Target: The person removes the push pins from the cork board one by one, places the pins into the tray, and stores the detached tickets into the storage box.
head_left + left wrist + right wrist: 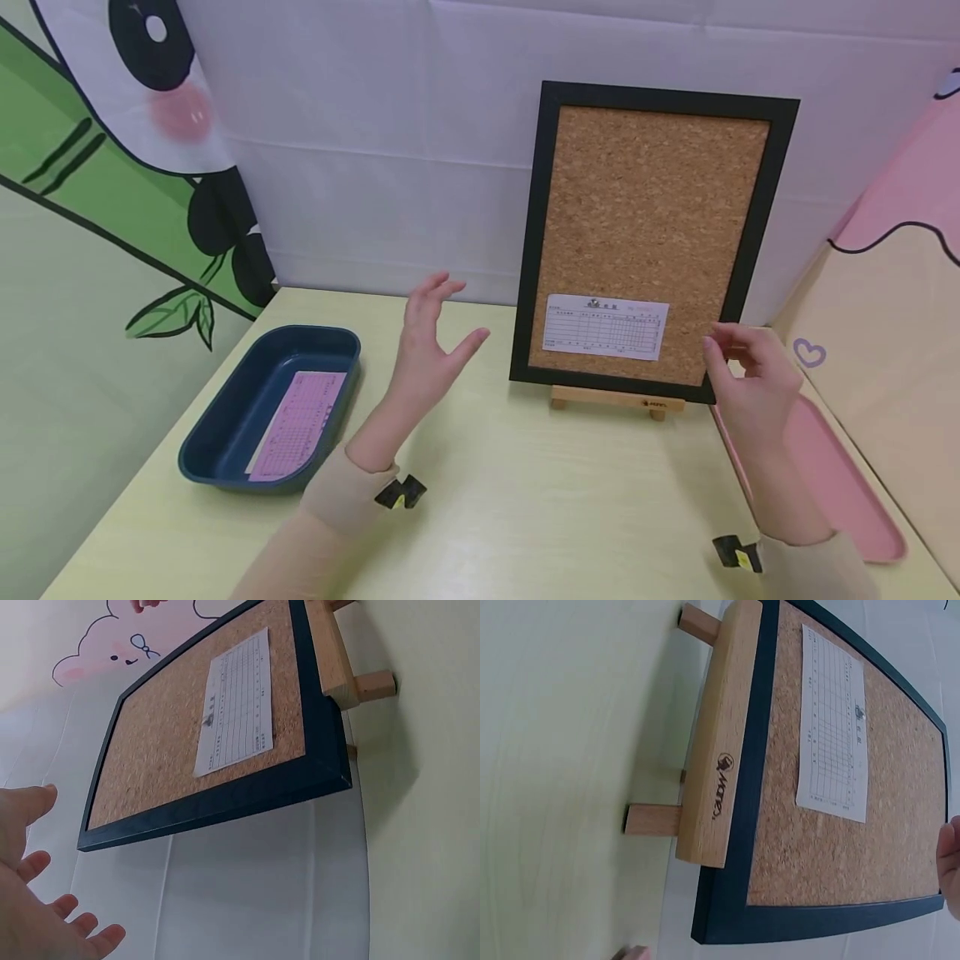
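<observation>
— What shows the head view?
— Left hand (429, 354) spread, holding nothing; right hand (753, 375) curled beside the grainy cork board (645, 200), whether pinching anything cannot be told. Paper slip (605, 327) lies between them, on the board.
— Left wrist?
— Left hand is cut off.
— Right wrist?
— Hand parts cropped; smooth wooden easel (716, 757).

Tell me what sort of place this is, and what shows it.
Probably an indoor tabletop station for handling paper: a pale table hemmed in by cartoon-decorated walls, a framed corkboard on a wooden easel, and a blue tray holding paper forms.
</observation>
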### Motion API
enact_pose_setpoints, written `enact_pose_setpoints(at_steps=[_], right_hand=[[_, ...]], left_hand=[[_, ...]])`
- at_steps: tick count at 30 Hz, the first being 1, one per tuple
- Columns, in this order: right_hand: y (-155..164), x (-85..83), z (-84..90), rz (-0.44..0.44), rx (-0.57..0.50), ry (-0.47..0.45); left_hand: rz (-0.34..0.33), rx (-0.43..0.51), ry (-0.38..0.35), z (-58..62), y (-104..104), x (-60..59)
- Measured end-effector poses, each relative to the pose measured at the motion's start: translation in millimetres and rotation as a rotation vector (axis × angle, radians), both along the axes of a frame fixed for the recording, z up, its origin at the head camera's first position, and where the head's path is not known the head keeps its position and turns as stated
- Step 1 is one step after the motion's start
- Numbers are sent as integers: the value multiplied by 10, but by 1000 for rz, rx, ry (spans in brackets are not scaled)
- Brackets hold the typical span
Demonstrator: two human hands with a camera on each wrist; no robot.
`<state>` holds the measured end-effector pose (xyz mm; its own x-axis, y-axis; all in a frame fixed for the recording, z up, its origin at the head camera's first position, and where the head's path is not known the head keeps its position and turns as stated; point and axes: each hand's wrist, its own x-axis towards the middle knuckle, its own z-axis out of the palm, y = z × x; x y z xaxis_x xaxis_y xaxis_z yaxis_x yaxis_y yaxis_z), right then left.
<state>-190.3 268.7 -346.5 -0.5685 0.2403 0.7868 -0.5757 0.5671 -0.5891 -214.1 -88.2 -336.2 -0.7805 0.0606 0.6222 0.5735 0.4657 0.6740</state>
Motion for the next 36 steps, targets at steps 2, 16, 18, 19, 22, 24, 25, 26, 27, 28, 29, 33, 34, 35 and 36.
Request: enact_pose_setpoints(at_steps=[2, 16, 18, 19, 22, 24, 25, 26, 27, 28, 29, 33, 34, 35, 36], right_hand=[[-52, -43, -33, 1, 18, -1], [-510, -192, -74, 58, 32, 12], [-502, -274, -152, 41, 37, -16], [-499, -317, -190, 32, 42, -26], [-500, -440, -288, 8, 45, -69], [-513, -502, -322, 5, 44, -100], [-521, -529, -335, 3, 45, -112], [-530, -552, -342, -3, 48, -125], [-540, -570, -346, -2, 51, -135], [-548, -589, -349, -3, 58, -142], [-558, -606, -350, -6, 69, -144], [-597, -671, -339, -8, 101, -141], [-606, -690, -331, -5, 108, -138], [-616, -705, -322, -1, 114, -137], [-628, -719, -310, 6, 118, -135]], left_hand=[[-12, 13, 1, -29, 74, -17], [-74, 88, -92, -180, 525, -122], [-79, 95, -107, -217, 571, -156], [-78, 94, -114, -240, 593, -177], [-67, 88, -131, -307, 657, -240], [-57, 81, -141, -350, 698, -287], [-51, 76, -143, -369, 718, -311], [-46, 71, -149, -387, 737, -331], [-43, 68, -153, -404, 755, -353], [-39, 65, -155, -418, 773, -374], [-34, 60, -159, -430, 792, -392], [-1, 38, -164, -459, 859, -455], [8, 30, -163, -462, 875, -467], [15, 24, -166, -463, 889, -478], [21, 19, -165, -464, 901, -486]])
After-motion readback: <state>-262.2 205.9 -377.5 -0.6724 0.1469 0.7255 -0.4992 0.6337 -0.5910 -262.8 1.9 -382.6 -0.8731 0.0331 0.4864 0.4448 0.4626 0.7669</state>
